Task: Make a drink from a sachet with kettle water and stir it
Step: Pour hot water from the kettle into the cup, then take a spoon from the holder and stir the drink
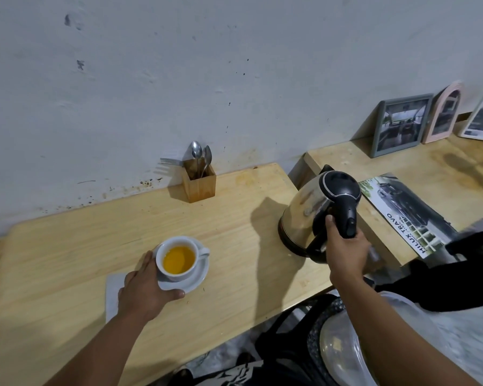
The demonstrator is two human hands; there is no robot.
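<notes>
A white cup (pixel 166 270) holding orange liquid stands on a white saucer (pixel 197 281) near the middle of the wooden table (pixel 234 274). My left hand (pixel 144 292) grips the saucer's near-left rim, thumb under its front edge. At the table's right end, a steel kettle (pixel 307 210) with a black lid leans slightly, its base at the surface. My right hand (pixel 345 253) is closed around its black handle (pixel 347 218). A wooden holder (pixel 200 185) by the wall contains spoons (pixel 197 153). No sachet is visible.
A pale flat paper or cloth (pixel 113 293) lies under my left wrist. A second, lower wooden surface (pixel 402 165) on the right carries a car brochure (pixel 407 215) and three framed pictures (pixel 402 125) against the wall. A clear plastic object (pixel 338 349) sits below the table's front edge.
</notes>
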